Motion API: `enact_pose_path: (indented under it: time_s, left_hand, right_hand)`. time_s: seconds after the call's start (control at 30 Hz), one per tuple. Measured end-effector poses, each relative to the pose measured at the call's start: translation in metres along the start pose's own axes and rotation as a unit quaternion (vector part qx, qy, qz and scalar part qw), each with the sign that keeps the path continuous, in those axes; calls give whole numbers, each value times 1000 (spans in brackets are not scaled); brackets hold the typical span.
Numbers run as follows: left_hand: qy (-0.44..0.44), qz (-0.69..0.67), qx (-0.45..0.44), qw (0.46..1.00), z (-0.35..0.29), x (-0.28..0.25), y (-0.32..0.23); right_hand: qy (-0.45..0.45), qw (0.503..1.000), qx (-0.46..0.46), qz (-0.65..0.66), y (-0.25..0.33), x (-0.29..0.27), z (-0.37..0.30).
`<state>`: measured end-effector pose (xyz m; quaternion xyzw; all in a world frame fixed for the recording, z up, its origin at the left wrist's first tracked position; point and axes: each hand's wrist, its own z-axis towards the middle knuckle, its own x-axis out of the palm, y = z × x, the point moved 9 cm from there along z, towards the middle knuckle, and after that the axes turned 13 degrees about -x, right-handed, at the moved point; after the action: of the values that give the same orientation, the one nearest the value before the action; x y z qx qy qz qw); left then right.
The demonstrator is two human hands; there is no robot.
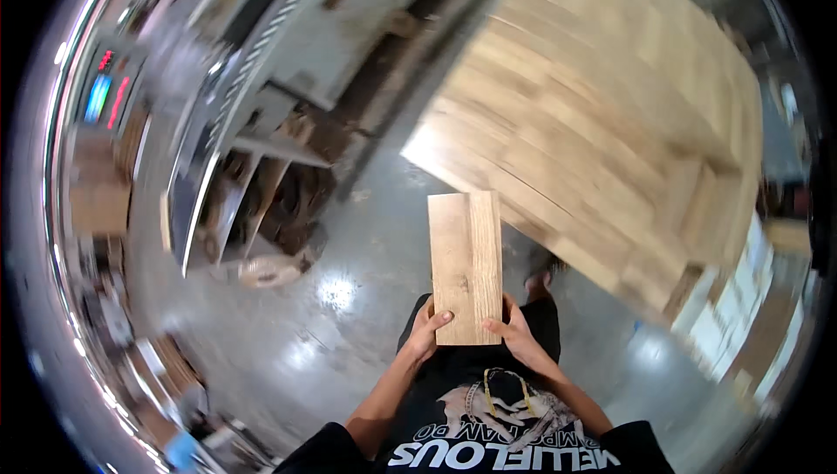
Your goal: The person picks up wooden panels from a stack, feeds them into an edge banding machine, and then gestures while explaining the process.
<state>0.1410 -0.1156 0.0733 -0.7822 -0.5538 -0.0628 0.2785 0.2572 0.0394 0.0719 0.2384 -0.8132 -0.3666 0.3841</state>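
Observation:
A rectangular light-brown wood board (462, 256) is held in front of my body, its long side pointing away from me. My left hand (427, 327) grips its near left edge, thumb on the upper face. On the near right edge my right hand (516, 331) does the same, thumb also on top. The fingers of both hands are partly hidden by the board. Just beyond its far end lies the corner of a large stack of wood boards (567, 151), laid side by side in rows.
A grey machine (301, 47) runs along the far left, with an open shelf unit (253, 199) at its near end. A pale roll (268, 271) sits on the concrete floor (349, 343) beside it. White marbled panels (728, 317) stand at the right. Cartons (100, 182) line the left side.

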Motion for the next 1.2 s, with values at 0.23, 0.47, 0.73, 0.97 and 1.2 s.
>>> enact_pose_path:
  time_s: [0.23,0.47,0.73,0.97,1.2]
  left_hand:
    - [-32,-167,169,971,-101,-186,-58]
    - [-64,-323,254,910,-137,-331,-85]
    - [-136,-398,276,865,-170,-469,-172]
    - [-172,-405,311,843,-179,-613,-281]
    - [-164,-383,321,850,-174,-744,-377]
  right_hand:
    - [201,976,29,-77,-85,209,59]
    - [295,934,106,-170,-128,386,114]
    - [351,904,128,-207,-231,537,216]
    - [384,878,95,-271,-276,696,312]
    - [385,873,127,-271,-302,829,383]
